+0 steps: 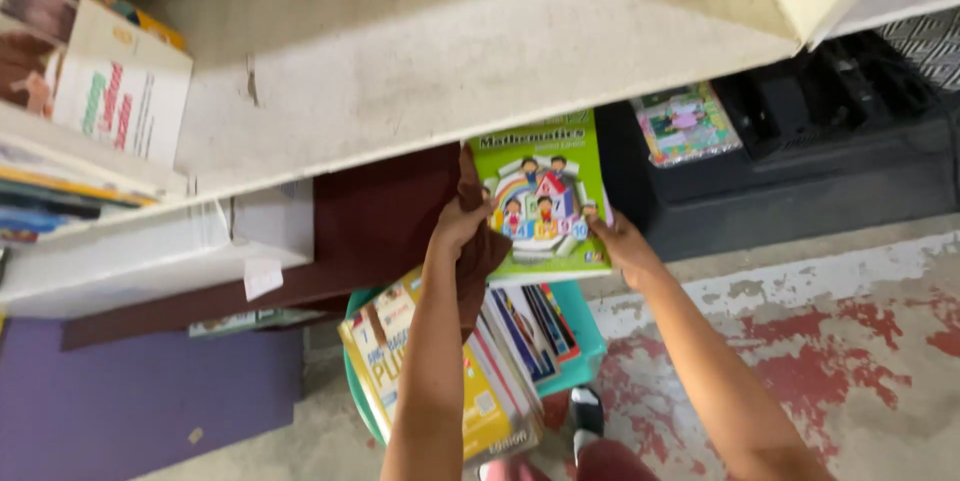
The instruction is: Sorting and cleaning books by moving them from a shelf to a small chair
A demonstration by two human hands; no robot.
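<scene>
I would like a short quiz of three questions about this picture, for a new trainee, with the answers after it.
1. True or false: both hands hold the green book.
2. Which hand also grips a brown cloth? A) left hand B) right hand C) neither
3. Fill in: the stack of books below the hands rests in a teal ______.

Key:
1. True; one hand is on each side edge, and the book's top is under the white shelf.
2. A.
3. Basket; its exact kind is hard to tell, as only part of the rim shows.
</scene>
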